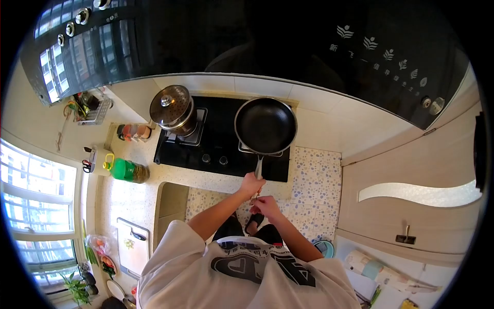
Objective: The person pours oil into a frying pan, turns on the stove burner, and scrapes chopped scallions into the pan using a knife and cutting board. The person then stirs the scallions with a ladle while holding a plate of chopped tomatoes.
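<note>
A black frying pan (266, 126) sits over the right burner, its pale handle pointing toward me. My left hand (252, 185) is closed round that handle. Just below it, at the handle's end, my right hand (266, 207) has its fingers pinched together. Whether they grip the handle tip or some small thing is too small to make out. Nothing shows inside the pan.
A lidded steel pot (172, 110) occupies the left burner of the black gas stove (215, 131). On the left counter are a green-topped bottle (128, 170), spice jars (135, 132) and a cutting board (133, 250) with a knife. A dark range hood (231, 41) overhangs the stove.
</note>
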{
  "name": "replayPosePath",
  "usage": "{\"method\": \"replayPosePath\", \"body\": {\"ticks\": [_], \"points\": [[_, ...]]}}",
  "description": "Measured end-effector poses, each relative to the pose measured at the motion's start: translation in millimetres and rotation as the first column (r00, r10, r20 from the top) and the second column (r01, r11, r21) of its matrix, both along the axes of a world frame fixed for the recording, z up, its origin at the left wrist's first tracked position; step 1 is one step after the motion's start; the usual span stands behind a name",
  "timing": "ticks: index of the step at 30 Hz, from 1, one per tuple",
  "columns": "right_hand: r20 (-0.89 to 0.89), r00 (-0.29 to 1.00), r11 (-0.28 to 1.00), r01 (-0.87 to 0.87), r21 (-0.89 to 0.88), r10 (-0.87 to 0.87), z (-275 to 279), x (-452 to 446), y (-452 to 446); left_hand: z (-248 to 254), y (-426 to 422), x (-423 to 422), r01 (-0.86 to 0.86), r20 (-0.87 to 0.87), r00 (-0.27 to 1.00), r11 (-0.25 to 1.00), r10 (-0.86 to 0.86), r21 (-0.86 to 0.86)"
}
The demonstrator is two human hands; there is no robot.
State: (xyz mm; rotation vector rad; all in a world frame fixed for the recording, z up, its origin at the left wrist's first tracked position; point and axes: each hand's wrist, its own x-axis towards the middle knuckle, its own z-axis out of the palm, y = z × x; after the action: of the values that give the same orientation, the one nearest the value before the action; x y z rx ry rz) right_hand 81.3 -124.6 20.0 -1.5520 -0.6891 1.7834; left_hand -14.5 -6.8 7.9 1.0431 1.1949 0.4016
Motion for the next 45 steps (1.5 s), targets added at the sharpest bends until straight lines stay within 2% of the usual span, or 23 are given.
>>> {"method": "replayPosePath", "body": {"ticks": [9, 12, 15, 18, 21, 22, 24, 26, 28, 31, 32, 35, 39, 41, 45], "points": [[0.015, 1.000, 0.999, 0.000, 0.042, -0.001, -9, -2, 0, -2, 5, -1, 0.047, -0.061, 0.997, 0.999, -0.046, 0.022], [0.006, 1.000, 1.000, -0.004, 0.027, 0.004, -6, -1, 2, -8, 5, -2, 0.070, -0.030, 0.997, 0.998, -0.070, 0.005], [-0.002, 1.000, 0.999, 0.027, 0.030, -0.027, -2, -3, 0, -17, 7, -3, 0.016, 0.140, 0.990, 0.987, 0.006, -0.160], [0.149, 0.987, 0.994, -0.076, 0.072, 0.065, -11, 4, 0, -9, 5, -20, -0.016, 0.217, 0.971, 0.931, 0.102, -0.366], [0.496, 0.862, 0.969, -0.026, 0.245, -0.103, -5, 9, -3, -16, -2, -54, -0.095, 0.106, 0.986, 0.957, 0.129, -0.273], [0.487, 0.864, 0.954, -0.023, 0.298, -0.131, 1, 9, 0, -16, -5, -72, -0.115, 0.064, 0.988, 0.944, 0.141, -0.309], [0.460, 0.866, 0.918, -0.004, 0.397, -0.195, 10, 3, 8, -26, -13, -106, -0.225, 0.028, 0.970, 0.937, 0.241, -0.267], [0.526, 0.839, 0.893, -0.122, 0.434, -0.141, 11, -15, 19, -48, -23, -141, -0.318, 0.011, 0.942, 0.905, 0.334, -0.282], [0.567, 0.817, 0.861, -0.210, 0.463, -0.105, 16, -35, 39, -49, -24, -168, -0.401, 0.014, 0.904, 0.861, 0.426, -0.313], [0.656, 0.754, 0.849, -0.339, 0.406, -0.013, 38, -82, 68, -53, -22, -207, -0.487, 0.040, 0.844, 0.796, 0.534, -0.359], [0.696, 0.713, 0.873, -0.391, 0.291, 0.086, 41, -96, 80, -51, -20, -218, -0.505, 0.045, 0.828, 0.778, 0.559, -0.374], [0.852, 0.523, 0.848, -0.435, 0.303, -0.036, -20, -128, 117, -62, -7, -253, -0.509, 0.115, 0.803, 0.772, 0.585, -0.381], [0.951, 0.307, 0.943, -0.303, 0.135, -0.037, -53, -161, 164, -55, 1, -300, -0.481, 0.118, 0.825, 0.796, 0.553, -0.367], [0.970, 0.222, 0.954, -0.255, 0.157, -0.100, -79, -167, 183, -62, 3, -325, -0.482, 0.104, 0.832, 0.804, 0.544, -0.347], [0.990, 0.117, 0.979, -0.173, 0.103, -0.083, -107, -177, 202, -70, 1, -363, -0.493, 0.079, 0.824, 0.779, 0.561, -0.387]]}}
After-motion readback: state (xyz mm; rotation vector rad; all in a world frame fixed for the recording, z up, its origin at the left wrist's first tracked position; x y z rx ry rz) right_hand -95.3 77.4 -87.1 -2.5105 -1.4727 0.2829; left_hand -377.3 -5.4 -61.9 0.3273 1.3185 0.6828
